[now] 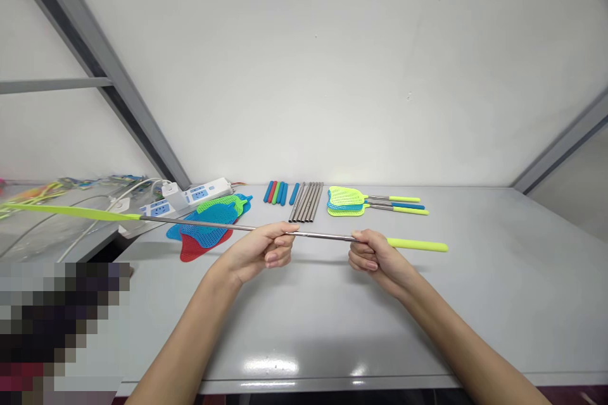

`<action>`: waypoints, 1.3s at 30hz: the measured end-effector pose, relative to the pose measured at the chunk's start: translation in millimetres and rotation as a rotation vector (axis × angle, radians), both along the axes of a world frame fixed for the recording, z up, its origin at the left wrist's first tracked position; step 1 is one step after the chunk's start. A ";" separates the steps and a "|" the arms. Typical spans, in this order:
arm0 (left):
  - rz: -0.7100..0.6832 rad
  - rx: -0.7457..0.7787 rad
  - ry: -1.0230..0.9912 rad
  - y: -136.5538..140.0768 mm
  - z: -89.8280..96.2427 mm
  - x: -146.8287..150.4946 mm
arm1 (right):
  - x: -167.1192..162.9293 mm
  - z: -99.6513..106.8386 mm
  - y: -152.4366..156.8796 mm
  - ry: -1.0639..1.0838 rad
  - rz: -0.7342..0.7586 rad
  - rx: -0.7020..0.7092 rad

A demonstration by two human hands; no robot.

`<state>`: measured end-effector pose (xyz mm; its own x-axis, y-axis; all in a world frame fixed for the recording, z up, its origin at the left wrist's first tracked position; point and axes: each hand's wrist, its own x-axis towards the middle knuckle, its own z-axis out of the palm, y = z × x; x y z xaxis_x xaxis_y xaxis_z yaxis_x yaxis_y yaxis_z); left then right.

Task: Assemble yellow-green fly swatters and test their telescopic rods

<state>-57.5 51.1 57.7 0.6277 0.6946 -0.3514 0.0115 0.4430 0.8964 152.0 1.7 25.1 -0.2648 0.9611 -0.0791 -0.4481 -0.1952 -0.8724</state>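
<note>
A telescopic fly swatter (pixel 327 236) is held level above the table, its metal rod drawn out long. My left hand (pixel 266 250) is closed around the rod near its middle. Closer to the yellow-green grip, my right hand (pixel 377 258) also grips the rod. The swatter's yellow-green head reaches past the left edge of the view, seen nearly edge-on. Behind my hands lie several metal tubes (pixel 306 202) and a row of coloured handle grips (pixel 276 193). Several assembled fly swatters (pixel 349 200) rest to the right of these.
Loose swatter heads in blue (pixel 209 226), green and red (pixel 202 248) overlap at the table's left. Power strips (pixel 209 191) with white cables stand behind them. Clear plastic bags (pixel 42 237) lie further left. A white wall (pixel 356 76) backs the grey table (pixel 498 304).
</note>
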 end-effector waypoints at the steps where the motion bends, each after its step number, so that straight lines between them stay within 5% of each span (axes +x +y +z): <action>1: 0.004 0.000 -0.001 0.8 -0.3 -1.2 | 0.9 -0.2 0.4 -0.001 0.000 -0.002; 9: 0.010 0.043 -0.017 1.9 -3.2 0.7 | 11.2 3.2 1.4 -0.043 0.002 0.003; 27: 0.077 0.409 0.028 -23.8 -12.1 40.0 | 11.1 2.1 2.1 0.023 0.106 -0.013; 39: -0.003 0.350 0.033 -26.4 -11.7 42.0 | -3.0 -0.2 -4.1 -0.092 0.245 -0.009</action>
